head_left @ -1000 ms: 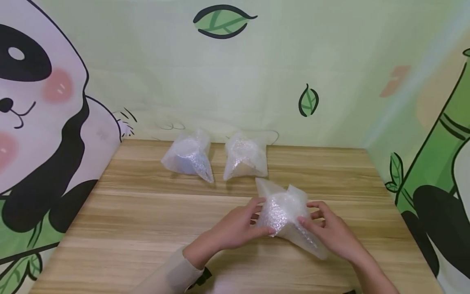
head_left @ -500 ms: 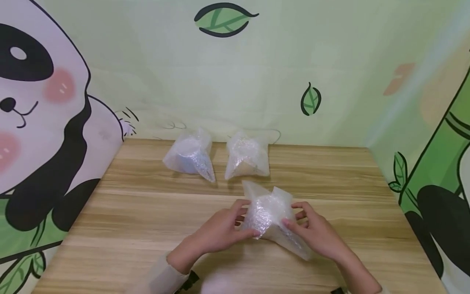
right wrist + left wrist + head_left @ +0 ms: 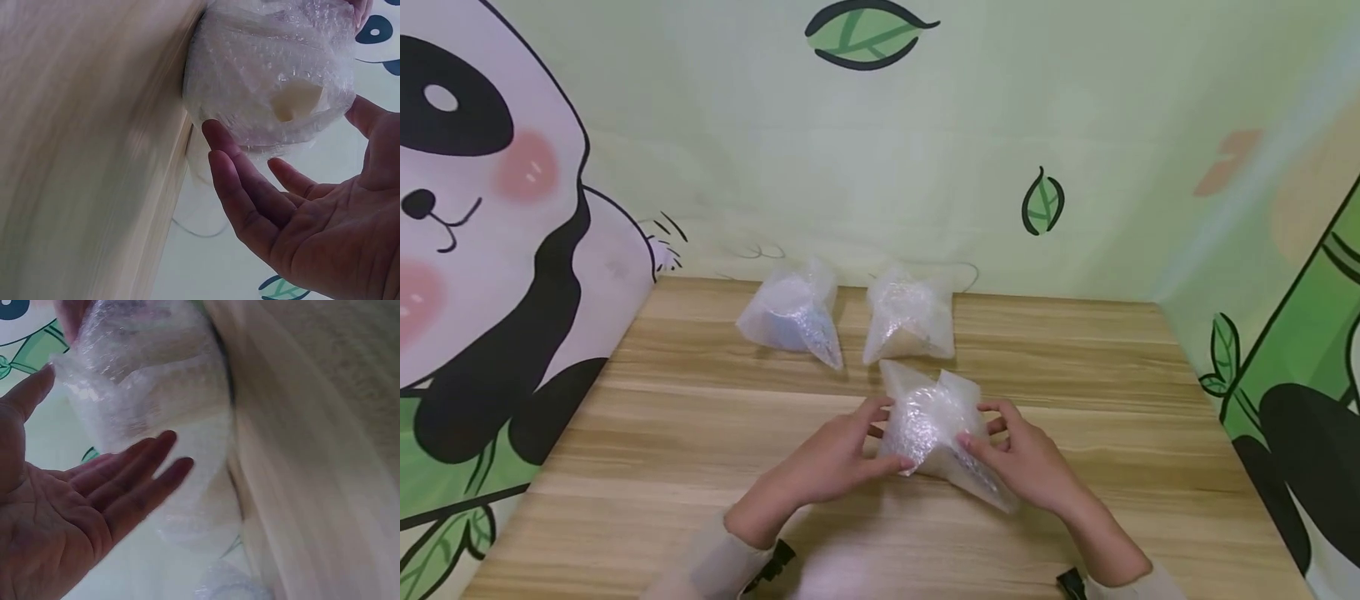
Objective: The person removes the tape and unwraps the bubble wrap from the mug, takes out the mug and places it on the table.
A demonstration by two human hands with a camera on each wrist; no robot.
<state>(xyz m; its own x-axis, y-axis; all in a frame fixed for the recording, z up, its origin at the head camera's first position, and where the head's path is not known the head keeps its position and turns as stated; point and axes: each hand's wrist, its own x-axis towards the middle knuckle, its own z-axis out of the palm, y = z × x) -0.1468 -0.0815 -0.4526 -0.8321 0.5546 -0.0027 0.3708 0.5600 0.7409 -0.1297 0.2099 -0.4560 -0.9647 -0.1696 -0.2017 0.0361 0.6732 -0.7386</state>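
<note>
A bubble-wrapped package (image 3: pixel 932 425) sits on the wooden table in front of me, between my two hands. In the head view its clear plastic is pulled into pointed corners; in the right wrist view something pale shows through the wrap (image 3: pixel 269 81). My left hand (image 3: pixel 835 454) is at its left side, thumb and fingers spread apart and fairly straight. On the opposite side, my right hand (image 3: pixel 1026 454) has its thumb touching the wrap and its other fingers extended along the far side. The left wrist view shows the left fingers (image 3: pixel 147 494) beside the plastic.
Two more bubble-wrapped packages stand at the back of the table (image 3: pixel 700 467): one with blue inside (image 3: pixel 793 321) on the left, another with beige inside (image 3: pixel 910 321) to its right. Behind them rises a green backdrop (image 3: pixel 925 150) with painted leaves and pandas.
Both hands and the package between them have moved left across the table, and lately slightly back. It now stands closer to the beige package behind. The two back packages have stayed put.
</note>
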